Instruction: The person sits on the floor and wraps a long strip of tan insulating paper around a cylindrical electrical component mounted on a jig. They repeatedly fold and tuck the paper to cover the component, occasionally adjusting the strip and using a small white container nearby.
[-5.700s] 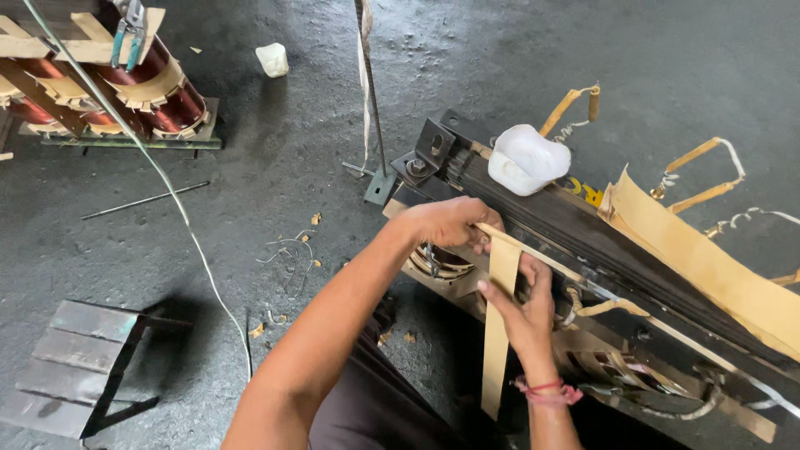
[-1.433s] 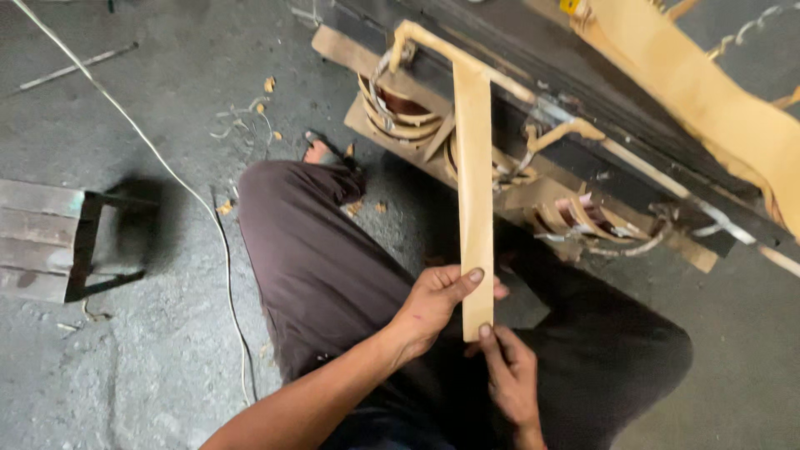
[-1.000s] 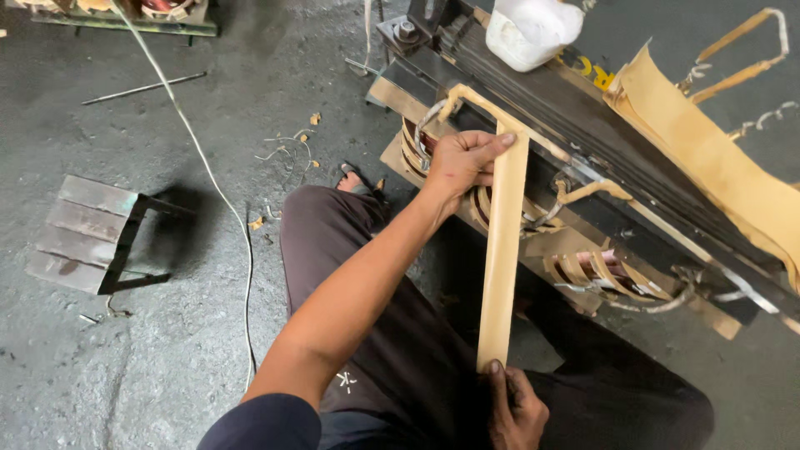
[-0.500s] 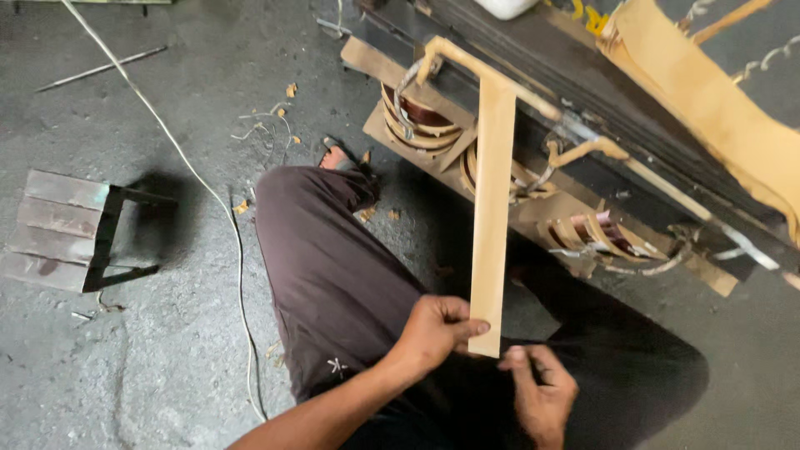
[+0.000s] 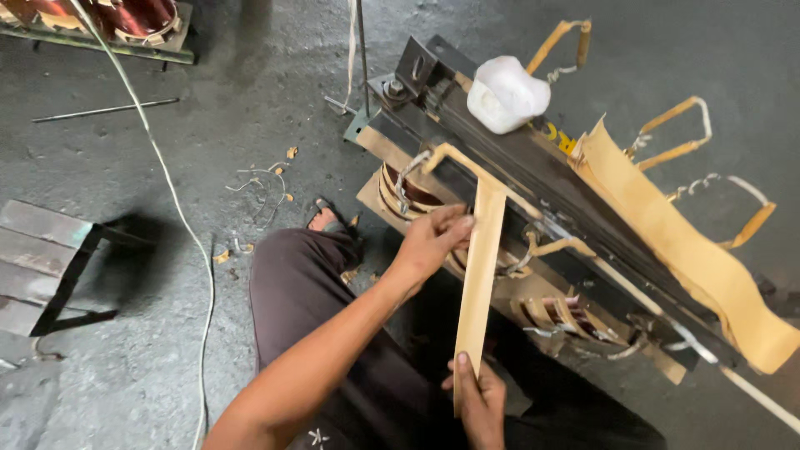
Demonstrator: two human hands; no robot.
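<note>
A white, crumpled plastic jug [image 5: 507, 93] sits on top of the long black steel transformer frame [image 5: 533, 179], near its far end, and just beside the jug a small yellow label [image 5: 557, 137] shows on the frame's upper edge — too small to make out further. Along the right side a broad sheet of tan insulating paper [image 5: 675, 242] drapes over the frame, with loops of tan-wrapped wire leads [image 5: 675, 125] standing up behind it.

Your long tan strip of insulating paper [image 5: 481, 275] hangs down from the frame's upper edge toward your lap, flat and straight, slightly wider at the top than it looks at the bottom. Your left hand [image 5: 433, 242] pinches the strip's left edge near its upper part, thumb and fingers closed on it, just in front of the copper-coloured coil [image 5: 400, 196] under the frame. Your right hand [image 5: 479, 400] grips the strip's lower end, thumb pressed on its face, fingers curled behind.

You are seated on the grey concrete floor [image 5: 250, 117], dark trousers and one bare foot [image 5: 323, 221] in view. To your left lie a white cable [image 5: 167, 183], a thin metal rod [image 5: 104, 110] and a low grey metal stool [image 5: 42, 267].
</note>
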